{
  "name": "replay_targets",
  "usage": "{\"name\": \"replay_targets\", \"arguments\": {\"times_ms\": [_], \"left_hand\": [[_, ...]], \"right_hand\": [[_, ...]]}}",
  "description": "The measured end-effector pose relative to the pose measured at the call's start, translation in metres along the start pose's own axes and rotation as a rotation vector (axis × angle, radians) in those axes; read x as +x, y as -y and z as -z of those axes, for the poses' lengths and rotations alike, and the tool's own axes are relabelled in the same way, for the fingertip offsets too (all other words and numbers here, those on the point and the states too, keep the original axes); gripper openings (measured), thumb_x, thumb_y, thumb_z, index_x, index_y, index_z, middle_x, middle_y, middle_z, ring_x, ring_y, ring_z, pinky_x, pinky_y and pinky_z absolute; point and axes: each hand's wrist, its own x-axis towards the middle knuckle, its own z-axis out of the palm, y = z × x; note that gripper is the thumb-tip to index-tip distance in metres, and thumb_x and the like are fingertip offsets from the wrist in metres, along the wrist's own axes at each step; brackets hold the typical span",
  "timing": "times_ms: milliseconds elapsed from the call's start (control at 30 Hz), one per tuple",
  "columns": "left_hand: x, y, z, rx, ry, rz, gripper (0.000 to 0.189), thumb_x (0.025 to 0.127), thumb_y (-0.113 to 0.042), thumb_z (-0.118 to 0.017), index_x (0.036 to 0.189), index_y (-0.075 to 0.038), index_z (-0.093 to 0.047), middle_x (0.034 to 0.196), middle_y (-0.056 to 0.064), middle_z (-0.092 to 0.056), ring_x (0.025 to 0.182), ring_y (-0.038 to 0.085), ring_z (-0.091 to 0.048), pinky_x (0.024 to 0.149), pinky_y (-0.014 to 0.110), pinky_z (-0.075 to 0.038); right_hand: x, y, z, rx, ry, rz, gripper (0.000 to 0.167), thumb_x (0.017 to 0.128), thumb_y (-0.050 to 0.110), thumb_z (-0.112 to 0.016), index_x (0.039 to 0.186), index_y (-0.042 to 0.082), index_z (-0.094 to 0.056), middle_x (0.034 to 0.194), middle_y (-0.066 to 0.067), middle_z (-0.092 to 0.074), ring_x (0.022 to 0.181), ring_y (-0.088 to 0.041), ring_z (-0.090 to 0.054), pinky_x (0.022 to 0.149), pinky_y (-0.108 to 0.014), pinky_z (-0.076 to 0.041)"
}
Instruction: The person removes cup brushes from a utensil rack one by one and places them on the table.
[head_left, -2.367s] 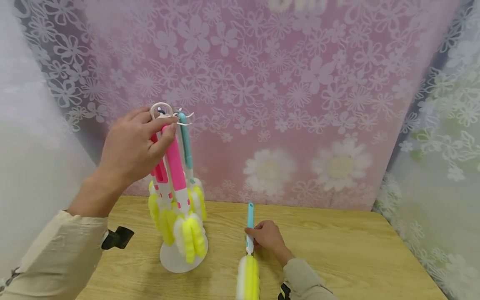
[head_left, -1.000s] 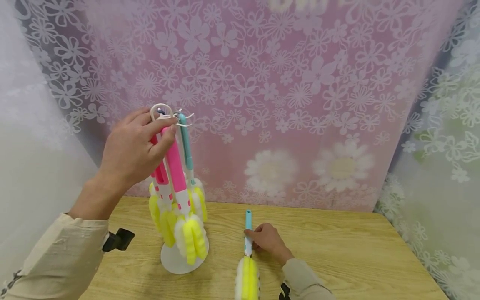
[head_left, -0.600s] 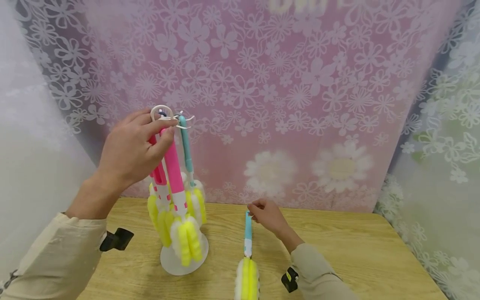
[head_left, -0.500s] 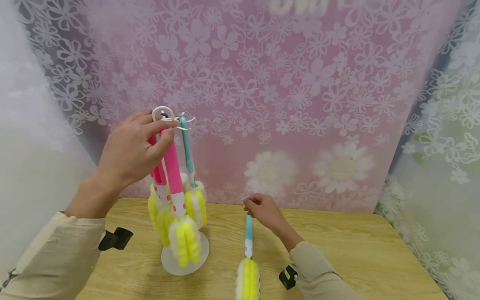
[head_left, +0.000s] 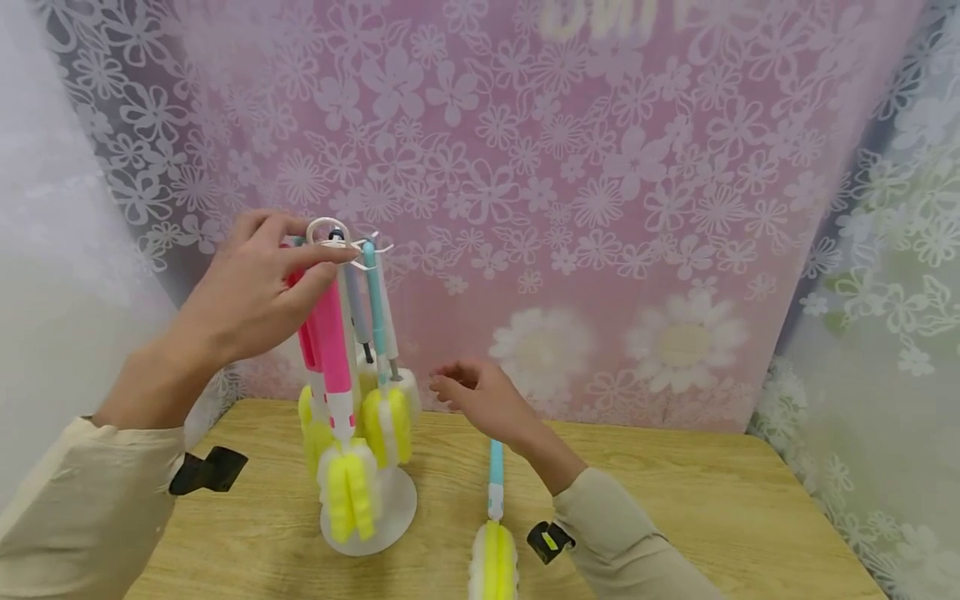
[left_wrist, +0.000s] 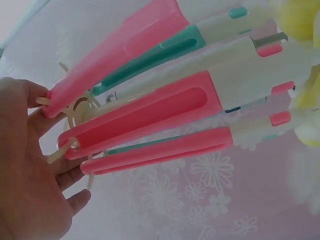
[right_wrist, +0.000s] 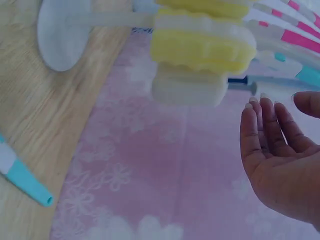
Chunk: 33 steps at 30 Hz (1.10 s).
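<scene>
A white rack with a round base [head_left: 397, 508] and top hooks [head_left: 381, 248] bears several hanging bottle brushes with yellow-and-white sponge heads. My left hand [head_left: 240, 287] grips the rack's top, thumb and fingers around the hooks and the ends of the pink brush handles [left_wrist: 155, 115]. Right of the rack, my right hand [head_left: 487, 400] is raised with loosely curved fingers and holds nothing. It is near a hanging sponge head [right_wrist: 190, 90] and a grey brush handle. A blue-handled bottle brush [head_left: 495, 550] lies on the table, partly hidden by my right wrist.
The wooden table [head_left: 675, 500] runs back to a pink flower-patterned curtain [head_left: 555, 208]. More patterned sheeting [head_left: 885, 375] hangs at the right side, and a pale sheet [head_left: 52, 317] at the left.
My right hand has let go of the blue-handled brush and moved up and left toward the rack. The hanging brushes have swung round, the front pink one leftward, and a grey handle shows.
</scene>
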Motion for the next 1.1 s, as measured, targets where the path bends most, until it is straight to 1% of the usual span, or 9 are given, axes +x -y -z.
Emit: {"name": "replay_targets", "arguments": {"times_ms": [100,200,300,400,600,733,800,900,1100], "left_hand": [[-0.001,-0.002,0.001,0.033,-0.004,-0.029,0.038,0.098,-0.032,-0.040,0.125,-0.024,-0.065,0.116,0.012,-0.053,0.122,0.037,-0.034,0.096,0.058,-0.027],[-0.001,-0.005,0.002,0.045,0.009,-0.033,0.039,0.098,-0.027,-0.038,0.125,-0.022,-0.066,0.117,0.012,-0.056,0.117,0.038,-0.041,0.096,0.055,-0.030],[0.000,-0.008,0.003,0.014,0.029,0.004,0.040,0.097,-0.023,-0.036,0.123,-0.018,-0.067,0.122,0.014,-0.056,0.114,0.038,-0.047,0.092,0.054,-0.037],[0.002,-0.011,0.002,-0.024,0.011,0.057,0.041,0.096,-0.020,-0.035,0.118,-0.015,-0.069,0.122,0.014,-0.057,0.116,0.038,-0.047,0.089,0.054,-0.039],[0.003,-0.019,-0.010,-0.053,-0.121,0.109,0.042,0.095,-0.018,-0.033,0.108,-0.012,-0.073,0.113,0.011,-0.062,0.101,0.032,-0.053,0.078,0.047,-0.043],[0.005,-0.020,-0.019,-0.021,-0.237,0.101,0.040,0.095,-0.026,-0.038,0.095,-0.009,-0.073,0.095,0.009,-0.064,0.087,0.030,-0.053,0.072,0.045,-0.043],[0.006,-0.020,-0.024,0.002,-0.283,0.087,0.039,0.095,-0.034,-0.043,0.086,-0.008,-0.071,0.086,0.008,-0.062,0.087,0.030,-0.054,0.074,0.047,-0.044],[0.007,-0.019,-0.029,0.016,-0.326,0.072,0.041,0.092,-0.042,-0.051,0.080,-0.008,-0.069,0.076,0.006,-0.058,0.086,0.029,-0.055,0.076,0.047,-0.043],[0.008,-0.018,-0.029,0.023,-0.350,0.062,0.036,0.090,-0.039,-0.057,0.084,-0.007,-0.075,0.079,0.005,-0.063,0.094,0.030,-0.057,0.081,0.048,-0.045]], "right_hand": [[0.003,0.012,-0.006,-0.018,0.004,0.073,0.029,0.097,0.027,-0.055,0.118,0.008,-0.062,0.111,-0.006,-0.063,0.097,-0.019,-0.061,0.083,-0.031,-0.051],[0.004,0.022,-0.013,-0.013,-0.026,0.141,0.031,0.097,0.022,-0.055,0.123,0.006,-0.060,0.116,-0.010,-0.063,0.102,-0.021,-0.060,0.088,-0.034,-0.050],[0.007,0.029,-0.020,-0.023,-0.060,0.189,0.034,0.097,0.021,-0.056,0.127,0.005,-0.058,0.120,-0.009,-0.062,0.106,-0.018,-0.059,0.092,-0.036,-0.047],[0.009,0.043,-0.025,-0.026,-0.079,0.195,0.036,0.097,0.019,-0.056,0.129,0.003,-0.057,0.122,-0.010,-0.062,0.107,-0.018,-0.059,0.094,-0.036,-0.046],[0.009,0.077,-0.034,0.016,-0.114,0.171,0.034,0.094,0.009,-0.059,0.125,-0.005,-0.057,0.116,-0.016,-0.064,0.103,-0.027,-0.063,0.089,-0.029,-0.050],[0.013,0.079,-0.041,0.038,-0.137,0.170,0.031,0.091,0.006,-0.062,0.120,-0.006,-0.061,0.110,-0.017,-0.066,0.097,-0.027,-0.065,0.084,-0.026,-0.052],[0.015,0.078,-0.043,0.041,-0.150,0.168,0.030,0.090,0.006,-0.064,0.118,-0.005,-0.062,0.107,-0.016,-0.067,0.094,-0.026,-0.066,0.082,-0.025,-0.052],[0.018,0.074,-0.045,0.047,-0.158,0.161,0.029,0.090,0.007,-0.065,0.116,-0.004,-0.063,0.105,-0.015,-0.068,0.092,-0.024,-0.067,0.081,-0.025,-0.052],[0.028,0.060,-0.046,0.067,-0.154,0.172,0.029,0.089,0.009,-0.066,0.116,-0.003,-0.065,0.102,-0.014,-0.069,0.089,-0.023,-0.067,0.078,-0.029,-0.054]]}}
